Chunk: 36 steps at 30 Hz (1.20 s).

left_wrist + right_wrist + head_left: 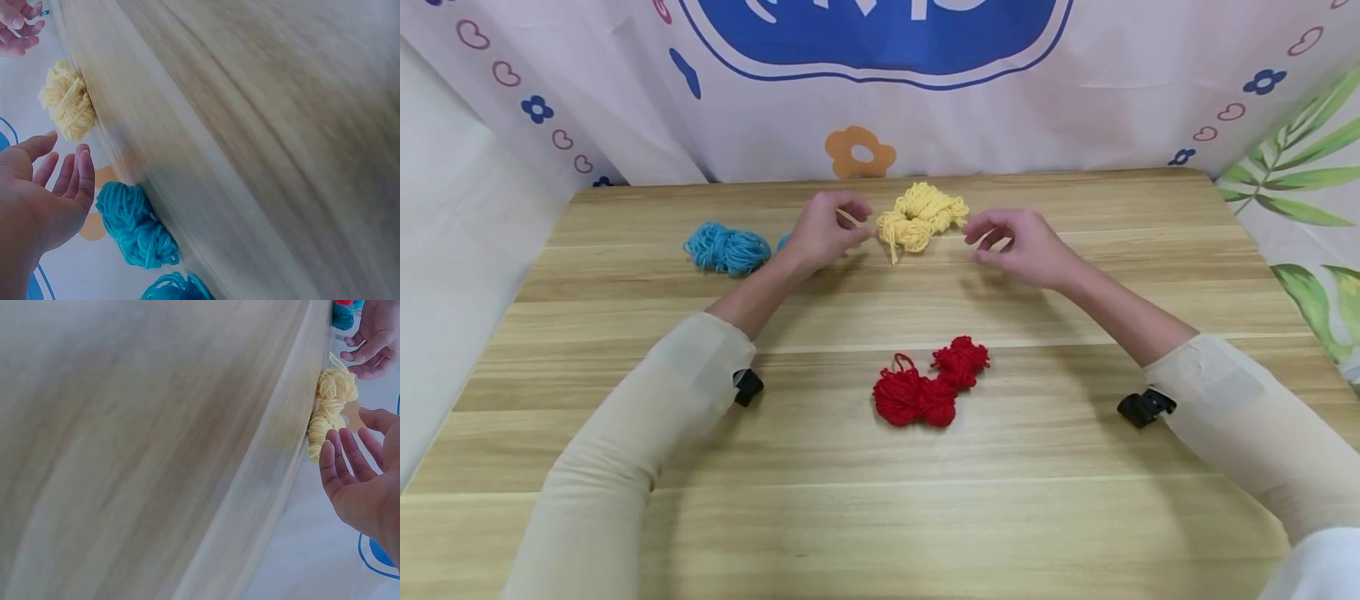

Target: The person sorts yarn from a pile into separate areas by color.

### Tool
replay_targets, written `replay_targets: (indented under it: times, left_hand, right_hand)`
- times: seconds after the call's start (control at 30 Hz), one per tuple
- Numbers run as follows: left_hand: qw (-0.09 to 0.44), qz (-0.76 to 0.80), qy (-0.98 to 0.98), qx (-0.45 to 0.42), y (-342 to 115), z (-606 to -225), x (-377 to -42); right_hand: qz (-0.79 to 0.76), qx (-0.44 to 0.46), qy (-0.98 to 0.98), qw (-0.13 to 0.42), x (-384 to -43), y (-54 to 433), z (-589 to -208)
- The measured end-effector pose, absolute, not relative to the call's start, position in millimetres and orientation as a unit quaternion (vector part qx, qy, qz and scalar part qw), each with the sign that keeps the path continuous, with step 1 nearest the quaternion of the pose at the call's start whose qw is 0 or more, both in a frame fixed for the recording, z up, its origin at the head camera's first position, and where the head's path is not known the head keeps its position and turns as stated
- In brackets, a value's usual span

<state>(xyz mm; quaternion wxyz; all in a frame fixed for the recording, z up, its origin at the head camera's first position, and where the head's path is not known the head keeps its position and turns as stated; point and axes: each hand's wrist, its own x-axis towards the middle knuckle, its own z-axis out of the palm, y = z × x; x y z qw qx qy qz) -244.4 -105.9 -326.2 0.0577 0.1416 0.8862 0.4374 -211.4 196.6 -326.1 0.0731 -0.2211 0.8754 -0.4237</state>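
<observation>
Near the back of the table lies a yellow yarn bundle (pixel 927 210), loosely looped and with a loose end hanging toward the front. My left hand (pixel 827 229) is just to its left, fingers loosely bent and holding nothing. On the other side my right hand (pixel 1018 243) hovers by the yarn's right end, its fingers also relaxed. In the right wrist view the yellow yarn (pixel 331 409) appears beyond the fingers of my right hand (pixel 365 484). Blue yarn (pixel 726 248) lies left of my left hand, which partly hides more of it; the left wrist view shows two blue bundles (pixel 134 225).
A red yarn bundle (pixel 917 396) lies on the wooden table (pixel 865 525), between my forearms and nearer to me. Behind the table's back edge hangs a white printed cloth (pixel 760 133). A black strap piece (pixel 1146 407) sticks out at my right sleeve.
</observation>
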Motion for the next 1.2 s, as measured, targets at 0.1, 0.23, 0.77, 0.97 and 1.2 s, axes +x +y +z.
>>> replay_targets:
  times: [0.1,0.23,0.77,0.97,1.2]
  left_hand:
    - [0.058,0.437,0.886,0.143,-107,-326,-243]
    - [0.057,0.432,0.889,0.144,-108,-325,-241]
    - [0.058,0.413,0.897,0.146,-111,-324,-239]
    - [0.071,0.407,0.898,0.149,-112,-324,-238]
    - [0.093,0.403,0.898,0.152,-114,-324,-232]
  right_hand:
    - [-0.422,-0.226,0.875,0.075,-208,198,-326]
    - [-0.419,-0.232,0.875,0.074,-205,200,-326]
    - [-0.405,-0.267,0.870,0.093,-190,204,-327]
    - [-0.405,-0.283,0.864,0.097,-183,201,-325]
    - [-0.400,-0.301,0.860,0.105,-177,196,-326]
